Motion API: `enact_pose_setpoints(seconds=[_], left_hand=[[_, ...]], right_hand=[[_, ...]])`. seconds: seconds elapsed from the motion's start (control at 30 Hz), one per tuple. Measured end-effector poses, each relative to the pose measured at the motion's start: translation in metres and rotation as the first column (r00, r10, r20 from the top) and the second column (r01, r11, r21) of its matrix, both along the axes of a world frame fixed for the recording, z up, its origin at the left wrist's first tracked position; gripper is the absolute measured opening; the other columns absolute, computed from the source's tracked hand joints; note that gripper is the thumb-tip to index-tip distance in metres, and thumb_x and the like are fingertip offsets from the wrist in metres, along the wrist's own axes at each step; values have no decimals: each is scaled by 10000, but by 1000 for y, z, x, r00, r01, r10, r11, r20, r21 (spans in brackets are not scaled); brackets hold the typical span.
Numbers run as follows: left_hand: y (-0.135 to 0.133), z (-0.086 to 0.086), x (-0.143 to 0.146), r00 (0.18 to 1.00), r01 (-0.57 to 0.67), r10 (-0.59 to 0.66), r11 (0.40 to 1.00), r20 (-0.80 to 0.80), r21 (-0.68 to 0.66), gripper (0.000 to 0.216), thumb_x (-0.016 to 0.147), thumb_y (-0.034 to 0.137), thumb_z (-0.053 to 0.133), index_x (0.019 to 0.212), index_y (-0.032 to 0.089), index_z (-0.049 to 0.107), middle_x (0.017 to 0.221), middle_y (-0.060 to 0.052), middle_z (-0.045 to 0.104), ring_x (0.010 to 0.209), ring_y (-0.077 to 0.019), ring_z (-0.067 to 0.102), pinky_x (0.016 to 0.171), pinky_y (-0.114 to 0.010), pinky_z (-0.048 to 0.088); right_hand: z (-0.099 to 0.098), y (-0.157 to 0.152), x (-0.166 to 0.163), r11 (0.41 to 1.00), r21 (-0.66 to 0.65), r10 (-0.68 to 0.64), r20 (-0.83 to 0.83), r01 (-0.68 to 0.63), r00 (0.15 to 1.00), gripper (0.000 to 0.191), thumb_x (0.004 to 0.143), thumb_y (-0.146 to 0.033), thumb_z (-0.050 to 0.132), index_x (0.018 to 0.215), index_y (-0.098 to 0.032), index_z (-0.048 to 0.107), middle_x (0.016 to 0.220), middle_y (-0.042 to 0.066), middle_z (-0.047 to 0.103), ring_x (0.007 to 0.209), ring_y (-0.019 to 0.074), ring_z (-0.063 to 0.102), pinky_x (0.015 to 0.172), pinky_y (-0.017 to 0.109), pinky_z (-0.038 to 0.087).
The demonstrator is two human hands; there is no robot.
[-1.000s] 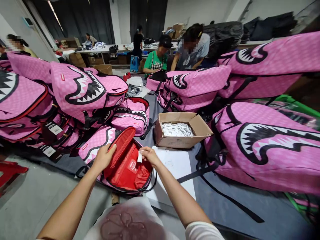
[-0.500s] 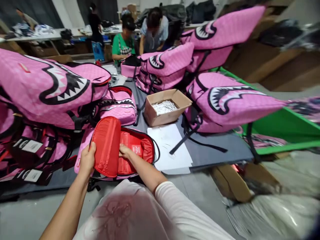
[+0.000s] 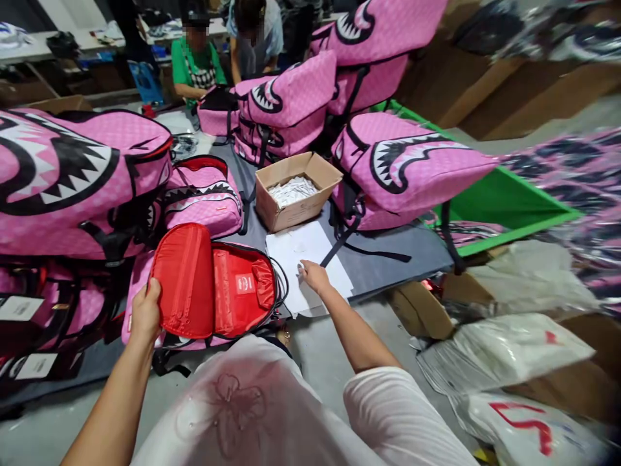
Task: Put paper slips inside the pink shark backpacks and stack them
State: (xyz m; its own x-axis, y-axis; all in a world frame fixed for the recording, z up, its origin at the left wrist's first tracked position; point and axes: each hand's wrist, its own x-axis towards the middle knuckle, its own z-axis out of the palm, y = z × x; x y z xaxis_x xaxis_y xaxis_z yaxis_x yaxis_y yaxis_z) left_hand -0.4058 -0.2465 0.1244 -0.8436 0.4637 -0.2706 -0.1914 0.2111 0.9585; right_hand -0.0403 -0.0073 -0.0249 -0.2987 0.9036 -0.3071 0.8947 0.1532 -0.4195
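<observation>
A pink backpack [image 3: 133, 294] lies unzipped in front of me, its red lining showing. My left hand [image 3: 147, 314] grips the edge of its red-lined front flap [image 3: 182, 281] and holds it folded up to the left. Inside, a small light label [image 3: 245, 283] shows on the red lining. To the right, my right hand [image 3: 314, 275] is over the white paper sheets [image 3: 317, 246], fingers pinched together. Whatever is between those fingertips is too small to make out. Just beyond the sheets stands a cardboard box [image 3: 279, 217] holding many small white pieces.
Pink shark-mouth backpacks are piled at left [image 3: 72, 226], at the back [image 3: 291, 97] and at right [image 3: 412, 168]. A loose black strap [image 3: 378, 252] trails across the table. Past the right end is a green bin [image 3: 533, 220]. Plastic bags [image 3: 509, 349] lie on the floor. Two people work opposite.
My right hand has come out of the open backpack and moved right to the white sheets. My left hand still holds the flap. The whole view has swung to the right.
</observation>
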Motion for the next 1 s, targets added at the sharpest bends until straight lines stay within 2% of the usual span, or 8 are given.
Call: enact_pose_setpoints(seconds=[0.17, 0.27, 0.37, 0.47, 0.53, 0.7, 0.83, 1.0], left_hand=[[-1, 5, 10, 998, -63, 63, 998, 22, 24, 343, 791, 443, 687, 962, 147, 690, 877, -81, 747, 976, -271, 715, 971, -457, 555], [-2, 3, 15, 996, -90, 89, 995, 20, 33, 369, 775, 459, 703, 965, 143, 690, 891, -85, 752, 998, -274, 711, 962, -455, 553], [-1, 0, 19, 996, -83, 84, 995, -5, 58, 413, 742, 491, 729, 952, 136, 695, 896, -85, 755, 1034, -281, 700, 985, -450, 535], [-1, 1, 21, 997, -77, 75, 993, 32, 91, 432, 710, 509, 757, 927, 141, 698, 890, -85, 759, 1065, -292, 692, 1009, -452, 517], [-3, 2, 20, 995, -87, 81, 991, 62, 103, 430, 706, 508, 765, 931, 147, 704, 899, -90, 762, 1079, -298, 691, 1010, -454, 517], [-13, -2, 5, 987, -102, 88, 989, 132, 104, 400, 734, 505, 758, 927, 156, 721, 928, -115, 768, 1110, -312, 685, 999, -449, 530], [-20, -13, -10, 977, -84, 56, 988, 206, 130, 437, 732, 516, 768, 974, 156, 724, 1004, -119, 769, 1161, -318, 661, 1023, -437, 519], [-23, -19, -16, 966, -19, -28, 983, 257, 180, 563, 712, 571, 772, 1069, 139, 711, 1107, -138, 752, 1207, -340, 632, 1059, -463, 490]], right_hand=[[-6, 28, 18, 998, 17, 59, 240, -65, 969, 296, 971, -242, 485, 1148, -96, 672, 1198, 217, 678, 1174, 336, 588, 1078, 536, 273], [13, 37, 4, 983, 142, 52, 374, -113, 926, 290, 964, -187, 445, 1126, -83, 661, 1119, 212, 683, 1090, 301, 617, 998, 444, 328], [40, 21, -56, 889, 305, 284, 220, -342, 933, 309, 977, -160, 386, 1150, -113, 637, 1132, 176, 667, 1057, 254, 598, 904, 339, 380], [58, -12, -146, 708, 323, 630, 112, -628, 768, 310, 986, -143, 381, 1183, -164, 619, 1166, 129, 653, 1058, 222, 578, 888, 293, 407], [61, -31, -201, 630, 278, 717, 150, -726, 680, 323, 1012, -160, 363, 1243, -178, 587, 1204, 128, 631, 1060, 214, 578, 857, 282, 436], [40, -42, -277, 645, 236, 686, 241, -727, 686, 379, 1003, -93, 276, 1243, -67, 569, 1198, 231, 599, 1092, 275, 581, 864, 359, 475], [22, -37, -288, 642, 228, 677, 280, -732, 681, 391, 990, -68, 243, 1198, -56, 574, 1167, 247, 596, 1090, 294, 589, 914, 407, 459], [24, -41, -282, 649, 222, 660, 311, -727, 684, 374, 1010, -105, 258, 1237, -109, 555, 1161, 199, 613, 1078, 270, 610, 862, 352, 486]])
